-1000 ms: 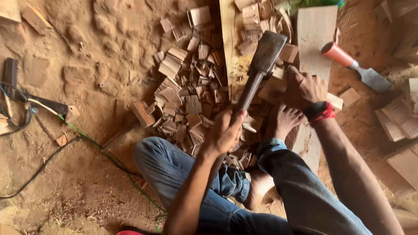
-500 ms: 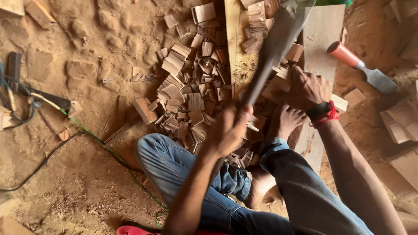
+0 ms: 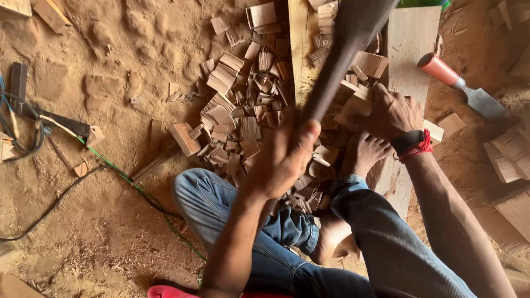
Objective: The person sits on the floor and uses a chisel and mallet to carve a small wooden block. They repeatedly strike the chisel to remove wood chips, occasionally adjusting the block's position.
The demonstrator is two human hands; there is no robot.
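My left hand is shut on the dark handle of a chopping tool, which is raised and blurred, its blade out of frame at the top. My right hand, with a black and red wristband, grips a small block of wood resting on a pale plank. A bare foot rests just below that hand. A heap of cut wood chips lies to the left of the plank.
A red-handled chisel lies on the sandy ground at the right. Dark and green cables trail at the left. More wood offcuts sit at the right edge. My jeans-clad legs fill the bottom.
My left hand has swung the chopping tool upward; its blade, earlier resting near the block, has risen out of the top of view. The right hand still holds the block.
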